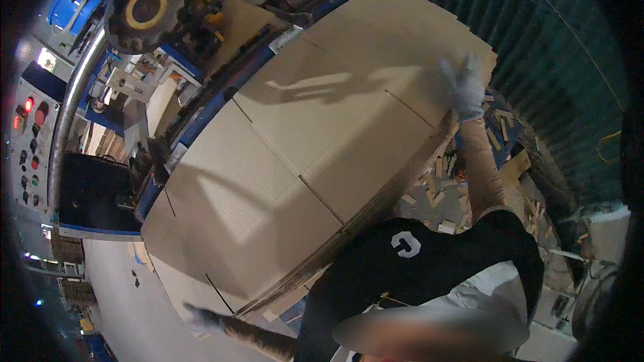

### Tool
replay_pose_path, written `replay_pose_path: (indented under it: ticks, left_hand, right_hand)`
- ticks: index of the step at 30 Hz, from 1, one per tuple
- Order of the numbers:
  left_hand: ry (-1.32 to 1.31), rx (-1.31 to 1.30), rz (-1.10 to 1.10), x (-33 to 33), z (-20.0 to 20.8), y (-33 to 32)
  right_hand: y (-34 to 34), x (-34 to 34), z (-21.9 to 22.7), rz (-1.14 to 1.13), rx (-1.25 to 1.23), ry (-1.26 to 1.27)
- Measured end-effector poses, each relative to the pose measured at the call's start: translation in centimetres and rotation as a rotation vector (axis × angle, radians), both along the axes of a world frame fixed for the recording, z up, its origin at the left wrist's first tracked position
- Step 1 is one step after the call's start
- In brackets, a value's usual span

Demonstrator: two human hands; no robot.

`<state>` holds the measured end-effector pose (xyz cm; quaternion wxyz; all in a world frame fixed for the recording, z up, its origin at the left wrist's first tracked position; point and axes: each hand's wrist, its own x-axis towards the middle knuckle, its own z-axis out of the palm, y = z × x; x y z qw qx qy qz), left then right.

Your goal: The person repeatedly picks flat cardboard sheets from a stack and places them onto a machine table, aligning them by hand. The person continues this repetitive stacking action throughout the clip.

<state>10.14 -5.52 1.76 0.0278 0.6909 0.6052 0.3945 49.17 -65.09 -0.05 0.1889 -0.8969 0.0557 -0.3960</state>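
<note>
A stack of large brown cardboard sheets (282, 134), slotted and creased, lies slantwise before me. My right hand (464, 90), in a pale glove, is at the right end of the stack, its fingers spread and somewhat blurred. Nothing shows in its grasp. At the near left corner of the stack is my left hand (204, 320), also gloved, with darker fingertips. Blur hides how its fingers are bent, and I cannot tell whether it touches the sheets.
Beyond the stack stands a blue-framed machine (194, 114) with a dark handwheel (146, 12). A control panel (30, 147) with lit red lamps is far left. Cardboard scraps (439, 184) litter the floor on the right, beside a green corrugated wall (537, 60).
</note>
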Motion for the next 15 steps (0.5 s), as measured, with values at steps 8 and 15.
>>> replay_pose_path:
  ticks: [8,15]
  left_hand:
    - [-0.358,-0.286,-0.003,-8.2,-2.5,1.6]
    - [-1.030,-0.287,-0.361,-8.7,1.6,2.0]
  right_hand:
    - [-6.0,2.9,-6.7,-0.155,-0.332,0.259]
    - [-0.6,4.3,2.1,0.358,0.461,-0.159]
